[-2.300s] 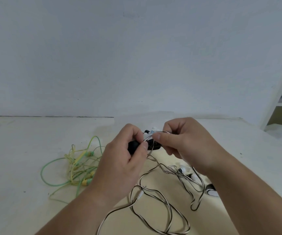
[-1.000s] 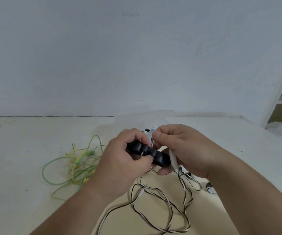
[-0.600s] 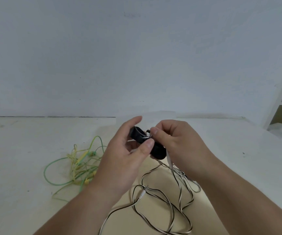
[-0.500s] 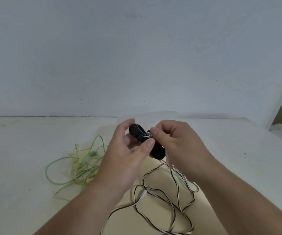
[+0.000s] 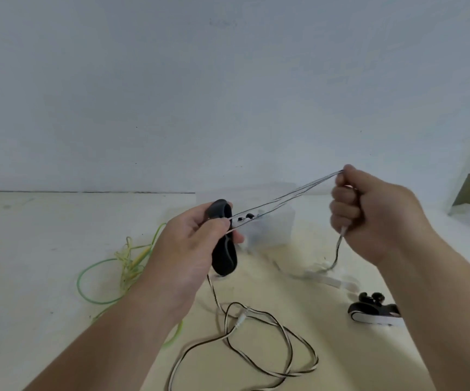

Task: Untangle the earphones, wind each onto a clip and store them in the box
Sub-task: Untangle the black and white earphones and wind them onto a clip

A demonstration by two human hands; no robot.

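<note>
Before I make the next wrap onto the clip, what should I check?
1. Black clip gripped in left hand: ok.
2. Striped cable taut between clip and right hand: ok.
3. Slack on the table free of knots: cannot tell, loops cross.
4. Green earphones untangled: not ok, bunched.
5. Second clip within reach: ok, beside right forearm.
6. Box open: cannot tell.

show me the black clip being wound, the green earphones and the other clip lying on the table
black clip (image 5: 224,261): head view, on its lower rounded end.
green earphones (image 5: 129,260): head view, on the knotted middle of the tangle.
black and white clip (image 5: 369,310): head view, on its dark upper face.
</note>
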